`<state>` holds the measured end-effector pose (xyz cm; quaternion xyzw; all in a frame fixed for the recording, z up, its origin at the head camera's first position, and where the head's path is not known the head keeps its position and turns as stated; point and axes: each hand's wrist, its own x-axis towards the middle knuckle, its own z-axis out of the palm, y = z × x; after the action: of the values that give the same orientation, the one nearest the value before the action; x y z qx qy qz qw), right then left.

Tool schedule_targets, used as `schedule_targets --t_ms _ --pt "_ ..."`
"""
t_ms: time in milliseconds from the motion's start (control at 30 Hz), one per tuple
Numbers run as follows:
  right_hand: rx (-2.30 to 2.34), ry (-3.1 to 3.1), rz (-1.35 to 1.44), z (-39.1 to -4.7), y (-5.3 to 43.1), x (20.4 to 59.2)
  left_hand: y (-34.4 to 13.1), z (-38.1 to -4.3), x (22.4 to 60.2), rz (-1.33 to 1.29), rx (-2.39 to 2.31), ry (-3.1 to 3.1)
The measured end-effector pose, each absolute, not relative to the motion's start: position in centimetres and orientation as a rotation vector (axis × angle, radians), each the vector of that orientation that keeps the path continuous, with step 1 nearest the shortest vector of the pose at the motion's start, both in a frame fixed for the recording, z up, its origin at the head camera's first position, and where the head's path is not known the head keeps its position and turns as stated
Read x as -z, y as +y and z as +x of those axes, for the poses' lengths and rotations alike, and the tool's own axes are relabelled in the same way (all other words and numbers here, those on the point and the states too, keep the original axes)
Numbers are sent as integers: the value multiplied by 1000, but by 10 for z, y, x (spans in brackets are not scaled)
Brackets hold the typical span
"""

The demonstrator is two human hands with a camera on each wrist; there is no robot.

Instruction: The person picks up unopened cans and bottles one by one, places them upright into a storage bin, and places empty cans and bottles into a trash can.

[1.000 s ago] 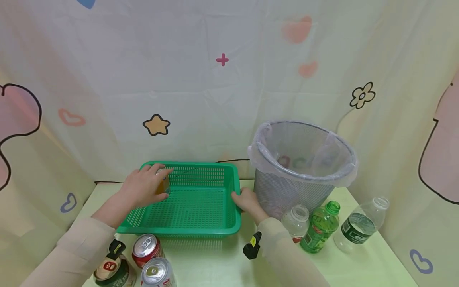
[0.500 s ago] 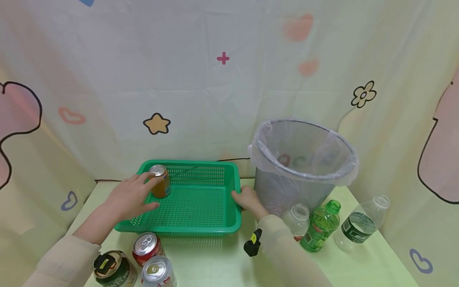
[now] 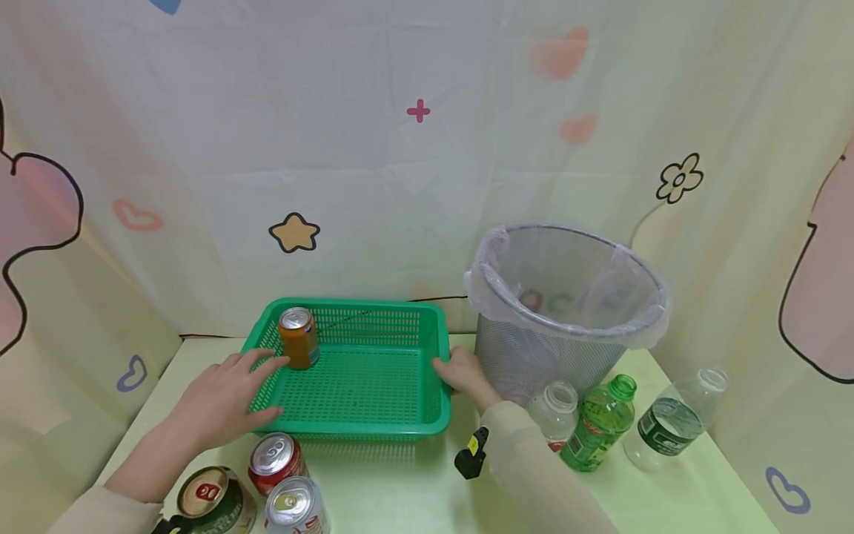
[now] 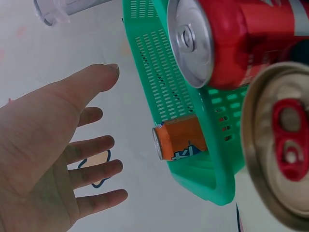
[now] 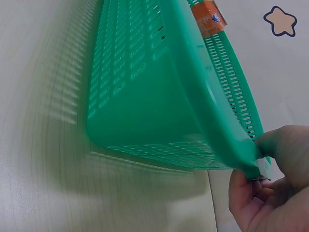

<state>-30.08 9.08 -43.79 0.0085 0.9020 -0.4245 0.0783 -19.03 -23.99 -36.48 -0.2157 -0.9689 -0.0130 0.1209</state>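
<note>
An orange soda can (image 3: 299, 343) stands upright in the back left corner of a green plastic basket (image 3: 373, 429). My left hand (image 3: 223, 397) is over the basket's left side with fingers spread and nothing in it; the left wrist view shows its open palm (image 4: 43, 145). On the basket's right end, my right hand (image 3: 465, 373) grips the rim, thumb on the inside and fingers curled underneath, as the right wrist view shows. Below the left hand are a red can (image 3: 275, 461), a silver can (image 3: 293, 506) and a dark green can (image 3: 213, 500) with a red tab.
A mesh trash bin (image 3: 547, 360) lined with a clear bag stands right of the basket. Before it are a clear bottle (image 3: 556, 411), a green bottle (image 3: 600, 423) and a clear bottle with a dark label (image 3: 674, 423). A patterned curtain (image 3: 373, 185) hangs behind the table.
My left hand has let go of the orange can inside the basket and drawn back toward the lower left. My right hand has stayed on the basket rim.
</note>
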Motion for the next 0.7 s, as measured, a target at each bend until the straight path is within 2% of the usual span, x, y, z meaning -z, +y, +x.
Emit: schedule_targets --t_ms 700 --pt "1268 2712 31 -303 91 441 -261 -144 385 -515 129 -2840"
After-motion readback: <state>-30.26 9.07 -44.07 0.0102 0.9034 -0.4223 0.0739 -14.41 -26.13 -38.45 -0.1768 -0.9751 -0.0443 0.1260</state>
